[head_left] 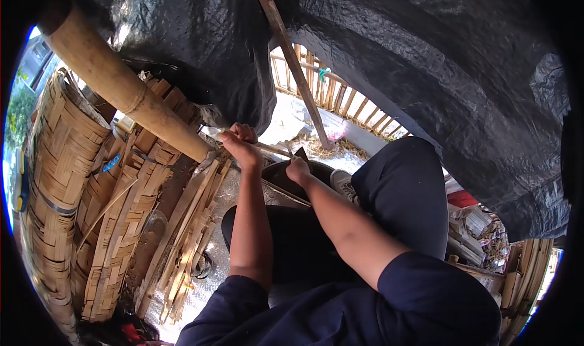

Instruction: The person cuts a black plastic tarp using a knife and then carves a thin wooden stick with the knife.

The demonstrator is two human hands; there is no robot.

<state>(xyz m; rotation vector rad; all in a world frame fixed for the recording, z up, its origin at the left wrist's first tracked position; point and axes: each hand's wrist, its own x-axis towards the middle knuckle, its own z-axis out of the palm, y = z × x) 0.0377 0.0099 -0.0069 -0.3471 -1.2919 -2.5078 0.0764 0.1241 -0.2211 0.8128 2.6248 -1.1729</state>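
My left hand [242,145] is closed around a thin bamboo strip [274,151] in front of my knees. The strip runs from that hand toward the right one. My right hand [298,168] is closed on the handle of a dark blade [303,154], whose tip points up beside the strip. Most of the handle is hidden by the fingers. Below and behind both hands sits a dark round container [277,174], partly covered by my right forearm.
A thick bamboo pole [121,90] slants down from the upper left. Woven bamboo rolls [61,163] and split strips [182,242] stand at the left. Black sheeting [426,60] hangs overhead, a wooden stick [295,66] leans ahead, and a bamboo fence [340,96] stands beyond.
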